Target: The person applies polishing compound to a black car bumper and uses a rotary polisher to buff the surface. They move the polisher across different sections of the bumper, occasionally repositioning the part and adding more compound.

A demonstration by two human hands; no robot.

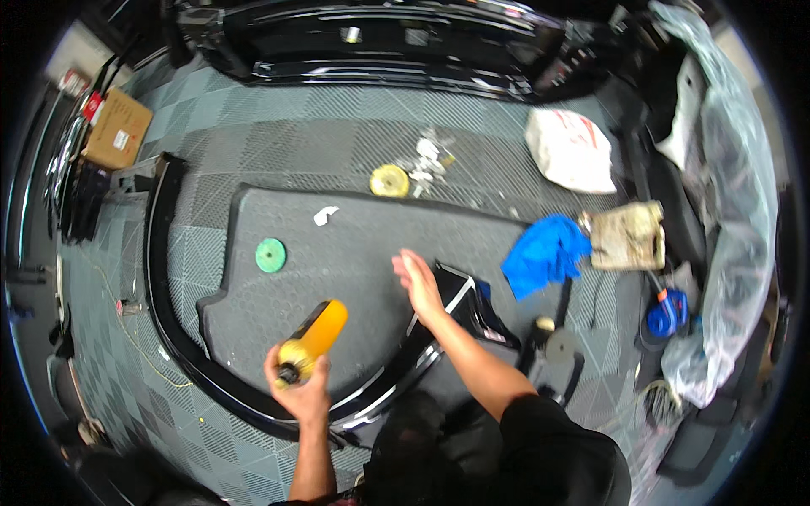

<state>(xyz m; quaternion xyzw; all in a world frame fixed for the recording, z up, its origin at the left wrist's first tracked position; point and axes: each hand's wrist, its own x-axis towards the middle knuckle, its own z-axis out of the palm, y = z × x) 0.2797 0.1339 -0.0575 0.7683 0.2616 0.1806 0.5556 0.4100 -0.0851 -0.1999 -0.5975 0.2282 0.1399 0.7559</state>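
Observation:
My left hand [305, 395] grips an orange bottle [327, 325] near its dark-capped end, the body slanting up and to the right over a dark grey mat [295, 211]. My right hand [420, 288] hovers over the mat, fingers stretched out and holding nothing. Beside my right forearm lies a glossy black curved car panel [472, 312]; its long strip sweeps round to the left under my arms. A green round pad [271, 255] sits on the mat ahead of the bottle. To the right of my right hand, a crumpled blue cloth [547, 253] lies at the mat's edge.
A yellow disc [389, 180] and white scraps [429, 160] lie past the mat. Rightward are a white bag [574, 152], a stained beige container [627, 236] and a blue tool [668, 312]. A glossy black bumper [388, 51] spans the back; a cardboard box [120, 131] stands far left.

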